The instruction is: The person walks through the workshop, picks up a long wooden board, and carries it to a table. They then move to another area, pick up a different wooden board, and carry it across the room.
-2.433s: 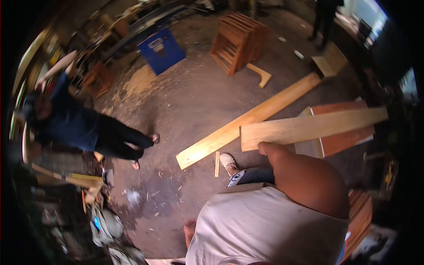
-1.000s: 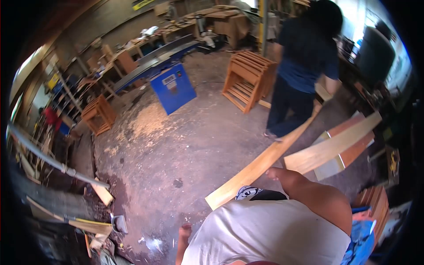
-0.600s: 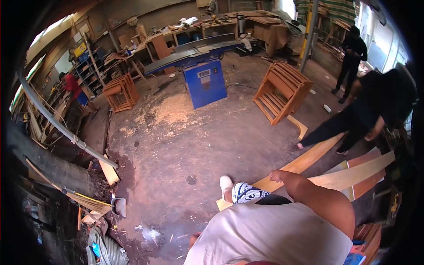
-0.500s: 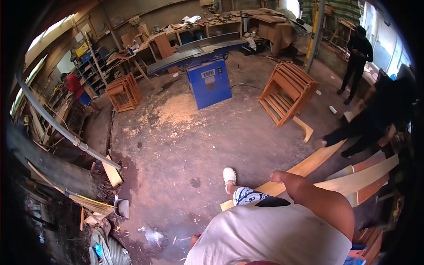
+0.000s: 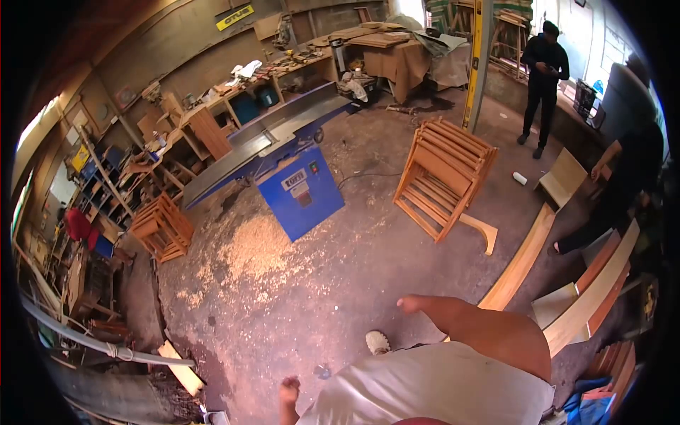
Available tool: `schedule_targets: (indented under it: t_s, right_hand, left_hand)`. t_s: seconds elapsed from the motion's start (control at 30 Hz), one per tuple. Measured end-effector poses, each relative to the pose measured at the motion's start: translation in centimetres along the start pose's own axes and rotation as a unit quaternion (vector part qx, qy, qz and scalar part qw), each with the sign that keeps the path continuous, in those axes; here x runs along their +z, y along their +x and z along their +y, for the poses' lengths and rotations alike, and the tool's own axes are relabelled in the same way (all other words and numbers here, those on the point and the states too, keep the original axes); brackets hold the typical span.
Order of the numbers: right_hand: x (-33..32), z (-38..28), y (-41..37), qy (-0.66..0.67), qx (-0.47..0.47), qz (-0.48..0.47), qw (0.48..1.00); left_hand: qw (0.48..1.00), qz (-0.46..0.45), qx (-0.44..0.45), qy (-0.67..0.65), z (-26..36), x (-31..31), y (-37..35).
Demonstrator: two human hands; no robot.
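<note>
Low in the head view, my left hand (image 5: 289,389) hangs over the concrete floor (image 5: 340,283), its fingers curled, with what they may hold too small to make out. My right hand (image 5: 409,304) reaches out ahead of the body; its fingers are too small to read. A white shoe (image 5: 377,343) shows on the floor between the two hands. To the right of my right hand lies a long pale board (image 5: 520,258), partly hidden by my right arm.
Ahead stands a blue machine (image 5: 301,193) beside wood shavings (image 5: 258,244). Stacked wooden frames (image 5: 445,180) stand right of it, more (image 5: 161,227) at left. A person in black (image 5: 544,85) stands back right, another (image 5: 630,163) nearer; one in red (image 5: 79,227) is at left.
The view has turned and moved forward, so the machine and frames appear larger and nearer. My left hand has come into fuller view. The nearer person in black has straightened up beside a pale panel.
</note>
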State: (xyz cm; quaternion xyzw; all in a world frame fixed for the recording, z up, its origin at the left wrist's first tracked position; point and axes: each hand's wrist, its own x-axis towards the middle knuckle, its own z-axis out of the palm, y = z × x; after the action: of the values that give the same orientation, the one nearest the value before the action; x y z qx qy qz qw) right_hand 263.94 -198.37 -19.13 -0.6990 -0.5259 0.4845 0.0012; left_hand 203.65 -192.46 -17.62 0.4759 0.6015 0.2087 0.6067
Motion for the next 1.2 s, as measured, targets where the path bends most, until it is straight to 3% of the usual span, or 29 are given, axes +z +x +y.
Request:
schedule_targets:
  t_s: [0.07,0.13,0.17,0.27,0.33,0.37,0.4,0.43,0.47,0.5,0.57,0.67,0.7,0.73,0.77,0.83,0.9,0.97,1.13,1.2]
  right_hand:
    - [-3.0,-0.4,0.9,0.039,-0.011,0.050,0.998]
    - [-5.1,-0.4,3.3,-0.003,-0.025,0.053,0.998]
    - [-5.8,0.1,4.2,-0.012,-0.024,0.053,0.998]
    - [-4.7,3.8,5.7,0.000,-0.157,0.091,0.983]
    - [-4.6,4.6,6.3,0.074,-0.055,0.078,0.993]
    - [-5.0,4.1,5.4,0.138,0.093,0.055,0.984]
    - [-6.2,2.8,3.4,0.063,0.112,0.080,0.989]
    - [-4.5,6.4,5.2,-0.157,0.040,0.116,0.980]
    - [-4.7,7.1,4.7,-0.190,0.040,0.108,0.975]
    - [-6.1,5.5,3.8,0.033,0.197,0.030,0.979]
    - [-8.0,3.6,3.2,0.281,0.288,0.050,0.914]
    - [-13.2,-3.1,3.6,0.286,0.312,0.084,0.902]
    - [-15.7,-5.3,4.6,0.281,0.313,0.081,0.904]
    - [-17.7,-7.8,5.6,0.309,0.293,0.103,0.899]
    - [-19.4,-9.9,7.2,0.338,0.271,0.124,0.893]
    - [-22.3,-13.8,10.5,0.333,0.249,0.150,0.897]
    - [-24.2,-14.8,13.9,0.331,0.226,0.187,0.897]
    - [-24.3,-14.2,17.9,0.209,0.124,0.203,0.949]
    - [-27.0,-22.2,20.3,0.251,0.091,0.190,0.945]
    - [-27.1,-23.1,20.9,0.293,0.094,0.179,0.934]
  left_hand:
    - [0.999,0.027,0.030,0.035,9.6,2.9,2.7]
    - [0.996,0.014,0.048,0.068,14.0,4.5,6.5]
    - [0.993,0.006,0.065,0.100,15.0,5.0,8.3]
    - [0.981,-0.046,0.053,0.179,14.0,4.2,15.0]
    - [0.982,-0.067,0.016,0.178,13.3,3.0,18.8]
    - [0.964,-0.087,-0.016,0.249,13.1,2.3,20.7]
    - [0.941,-0.107,-0.049,0.317,12.7,1.5,22.7]
    - [0.939,-0.121,-0.030,0.321,12.3,0.6,24.7]
    - [0.943,-0.116,-0.034,0.312,12.6,0.1,27.1]
    - [0.939,-0.132,-0.017,0.316,13.6,-0.3,29.2]
    - [0.939,-0.146,-0.001,0.312,14.9,-1.1,34.4]
    - [0.875,-0.230,0.098,0.414,19.0,-1.9,43.4]
    - [0.862,-0.241,0.122,0.428,21.4,-1.6,46.1]
    - [0.799,-0.239,0.213,0.510,21.8,-1.2,50.7]
    - [0.884,-0.210,0.184,0.375,27.6,-1.3,50.1]
    - [0.942,-0.153,0.144,0.262,31.4,-0.3,54.0]
    - [0.953,-0.161,0.118,0.227,34.3,0.2,56.8]
    - [0.959,-0.175,0.100,0.198,35.4,0.5,58.6]
    - [0.944,-0.216,0.096,0.232,34.6,0.1,60.4]
    - [0.899,-0.260,0.082,0.342,33.0,-0.5,60.9]
